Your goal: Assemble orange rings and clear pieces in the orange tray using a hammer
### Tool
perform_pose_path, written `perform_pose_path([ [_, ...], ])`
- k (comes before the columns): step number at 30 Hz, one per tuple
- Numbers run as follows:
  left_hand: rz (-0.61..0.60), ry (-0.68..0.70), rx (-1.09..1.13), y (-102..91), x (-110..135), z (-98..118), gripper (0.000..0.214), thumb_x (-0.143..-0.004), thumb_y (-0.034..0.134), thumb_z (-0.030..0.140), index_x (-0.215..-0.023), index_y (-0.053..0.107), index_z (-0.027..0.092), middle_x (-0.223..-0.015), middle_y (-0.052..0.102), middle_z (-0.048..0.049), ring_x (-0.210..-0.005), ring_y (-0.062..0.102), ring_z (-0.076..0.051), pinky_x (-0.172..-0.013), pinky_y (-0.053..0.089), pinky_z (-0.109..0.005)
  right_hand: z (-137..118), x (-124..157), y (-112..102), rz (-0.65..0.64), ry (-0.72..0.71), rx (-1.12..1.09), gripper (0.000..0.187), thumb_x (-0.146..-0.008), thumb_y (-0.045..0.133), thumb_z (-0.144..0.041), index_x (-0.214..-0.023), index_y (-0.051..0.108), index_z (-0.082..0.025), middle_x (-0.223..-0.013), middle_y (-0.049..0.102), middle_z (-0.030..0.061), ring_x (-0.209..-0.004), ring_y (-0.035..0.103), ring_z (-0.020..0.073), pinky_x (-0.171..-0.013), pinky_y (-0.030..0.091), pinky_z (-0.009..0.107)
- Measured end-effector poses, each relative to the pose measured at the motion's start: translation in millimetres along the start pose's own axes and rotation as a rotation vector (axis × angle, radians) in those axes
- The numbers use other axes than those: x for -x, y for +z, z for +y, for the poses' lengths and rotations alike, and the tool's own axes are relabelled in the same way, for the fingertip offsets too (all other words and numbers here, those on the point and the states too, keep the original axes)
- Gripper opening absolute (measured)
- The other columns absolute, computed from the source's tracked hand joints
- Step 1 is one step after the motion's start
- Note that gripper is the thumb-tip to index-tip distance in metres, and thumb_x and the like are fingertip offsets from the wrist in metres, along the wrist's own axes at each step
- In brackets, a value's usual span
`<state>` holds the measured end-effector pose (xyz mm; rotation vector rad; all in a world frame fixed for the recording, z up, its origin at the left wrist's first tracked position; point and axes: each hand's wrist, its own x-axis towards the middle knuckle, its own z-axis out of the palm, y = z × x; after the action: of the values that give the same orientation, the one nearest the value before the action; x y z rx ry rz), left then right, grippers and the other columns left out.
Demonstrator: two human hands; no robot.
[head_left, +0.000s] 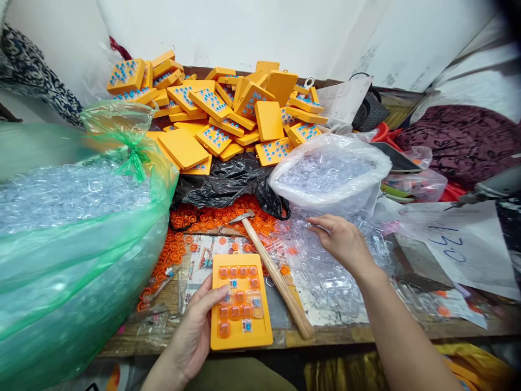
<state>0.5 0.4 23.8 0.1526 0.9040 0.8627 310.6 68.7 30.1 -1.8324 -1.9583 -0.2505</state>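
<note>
The wooden table (122, 345) is crowded almost to its front edge. Against the white wall (228, 32) rises a heap of yellow cases (191, 149), many with blue-dotted faces, above crumpled black plastic (228, 182). Orange pieces (175, 247) spread below it. A bulging green bag (93, 260) fills the left side; a white bag (329, 198) of clear parts sits open right of centre, with loose clear pieces (342, 282) scattered in front.

The left hand (199, 315) grips a yellow panel (240, 342) near the front edge, its thumb over the face, where orange and clear caps fill some places. A wooden-handled hammer (280, 282) lies just right of it. The right hand (340, 236) is over the clear pieces, thumb and fingers narrowed; I cannot tell whether it holds anything. Further right lie a handwritten sheet (480, 233) and dark red patterned cloth (468, 141).
</note>
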Motion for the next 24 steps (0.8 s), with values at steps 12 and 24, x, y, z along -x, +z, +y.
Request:
perform_pose_path([
  [12,-0.029,-0.062,0.108,12.9,-2,-6,0.045,-0.089,0.059,0.027,-0.131,0.053,0.013,-0.113,0.072,-0.0122,-0.109,0.066,-0.029,-0.101,0.048,-0.044,-101,40,-12,0.335,-0.433,-0.424,0.044,-0.089,0.052,-0.006,-0.126,0.061,-0.028,-0.098,0.072,0.0053,-0.086,0.07,0.0183,-0.072,0.06,0.03],
  [24,-0.112,-0.036,0.079,13.5,-3,-11,0.049,-0.086,0.066,0.028,-0.131,0.052,0.013,-0.119,0.069,-0.0143,-0.111,0.064,-0.028,-0.1,0.049,-0.04,-123,77,-1,0.159,-0.466,-0.713,0.052,-0.084,0.05,-0.001,-0.128,0.058,-0.029,-0.1,0.073,0.0067,-0.088,0.071,0.0188,-0.075,0.059,0.036],
])
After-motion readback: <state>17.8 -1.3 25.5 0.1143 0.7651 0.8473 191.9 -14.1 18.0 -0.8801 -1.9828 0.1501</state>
